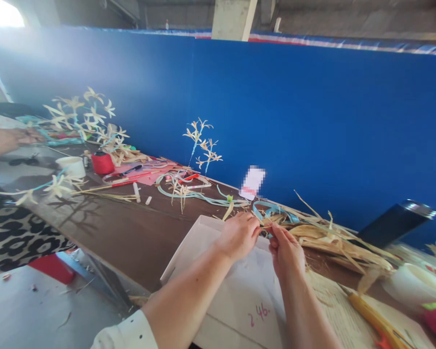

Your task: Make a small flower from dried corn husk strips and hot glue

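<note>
Above a white box lid [181, 247], my left hand [240, 235] is closed with its fingertips pinched together. Close on its right, my right hand [288, 248] pinches too. A thin straw-coloured strip [265, 226] runs between the two sets of fingertips; its ends are hidden by the fingers. Just beyond my hands lie a light blue ribbon [272, 209] and a pile of dried husks [323, 237]. A small cream husk piece [228, 212] lies at the lid's far edge.
Husk flowers on blue stems [94, 116] stand at the left, with smaller husk flowers [205, 145] by the blue wall. A red thread spool [102, 163], a white cup [71, 166], a yellow-handled tool [374, 317] and a dark cylinder [392, 225] surround the workspace. Another person's hand [25, 136] is far left.
</note>
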Demonstrator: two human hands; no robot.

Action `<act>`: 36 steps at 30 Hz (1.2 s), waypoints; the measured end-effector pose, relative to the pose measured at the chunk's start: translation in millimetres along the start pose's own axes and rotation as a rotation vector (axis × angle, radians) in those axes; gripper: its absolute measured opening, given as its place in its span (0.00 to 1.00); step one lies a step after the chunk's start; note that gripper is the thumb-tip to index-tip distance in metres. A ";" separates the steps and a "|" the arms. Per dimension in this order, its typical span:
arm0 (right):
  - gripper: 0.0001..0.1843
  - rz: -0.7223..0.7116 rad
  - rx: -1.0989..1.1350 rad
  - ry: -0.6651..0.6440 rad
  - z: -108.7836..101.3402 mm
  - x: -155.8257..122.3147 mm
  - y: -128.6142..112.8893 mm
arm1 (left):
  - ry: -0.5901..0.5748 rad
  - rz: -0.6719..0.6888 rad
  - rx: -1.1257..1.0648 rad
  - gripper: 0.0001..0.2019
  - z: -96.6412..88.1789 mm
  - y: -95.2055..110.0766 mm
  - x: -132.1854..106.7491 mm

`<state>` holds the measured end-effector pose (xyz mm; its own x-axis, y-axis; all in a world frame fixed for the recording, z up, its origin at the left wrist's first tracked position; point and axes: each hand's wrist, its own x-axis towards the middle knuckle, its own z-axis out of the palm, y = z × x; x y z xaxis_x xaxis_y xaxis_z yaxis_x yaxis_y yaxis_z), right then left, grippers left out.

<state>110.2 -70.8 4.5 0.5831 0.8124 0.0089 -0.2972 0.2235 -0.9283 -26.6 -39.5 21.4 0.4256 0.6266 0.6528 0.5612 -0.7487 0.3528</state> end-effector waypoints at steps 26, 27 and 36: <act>0.15 0.107 0.080 -0.225 -3.7 0.8 -2.6 | -0.258 -0.410 -0.602 0.16 5.2 -0.2 3.9; 0.15 0.118 0.086 -0.238 -4.0 0.9 -3.0 | -0.281 -0.437 -0.654 0.16 4.8 -0.3 4.4; 0.14 0.118 0.065 -0.247 -1.2 -2.2 -7.5 | -0.406 -0.670 -0.975 0.17 -0.4 -1.0 7.7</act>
<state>112.1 -74.8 11.0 0.3419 0.9397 0.0004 -0.4043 0.1474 -0.9027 -24.1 -34.1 26.3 0.5452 0.8374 -0.0393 0.0672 0.0031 0.9977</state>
